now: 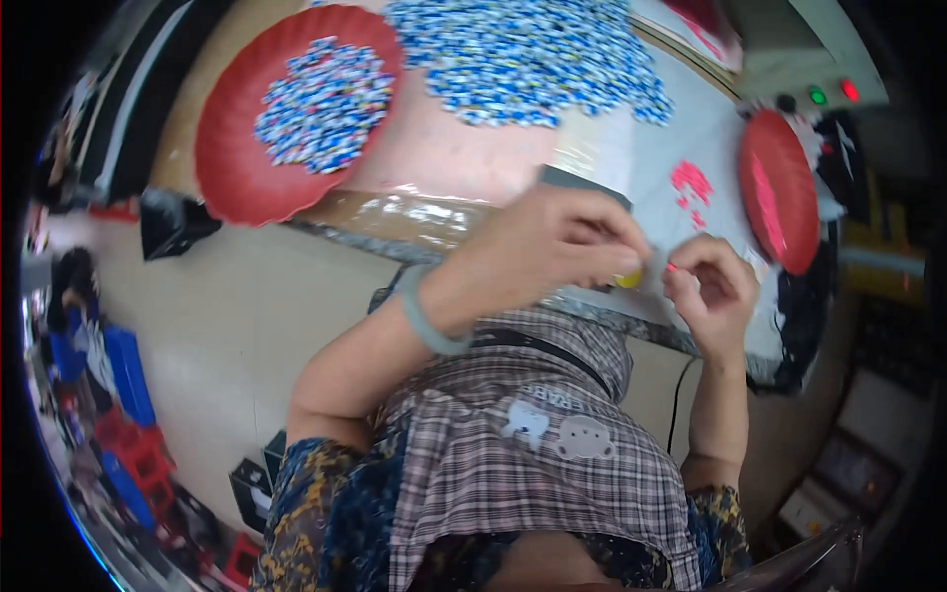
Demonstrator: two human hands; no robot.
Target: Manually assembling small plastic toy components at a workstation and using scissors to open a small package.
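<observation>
Head view, left to right: a red tray (222, 148) bears blue-and-white pieces (330, 109) flecked with pink, perhaps the finished ones; a larger pile (533, 64) seems still to do. The left hand (538, 242) has thumb and fingertips nearly meeting, on what I can't tell. The right hand (720, 296) pinches a pink bit (673, 267), one piece apparently midway. Loose pink bits (692, 185) and a second red tray (804, 197) lie near.

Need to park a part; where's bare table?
Bare: pink surface right of the left red tray, below the blue-white pile; white surface between that pile and right red tray. Crowded: the pile, and around left hand and right hand.
</observation>
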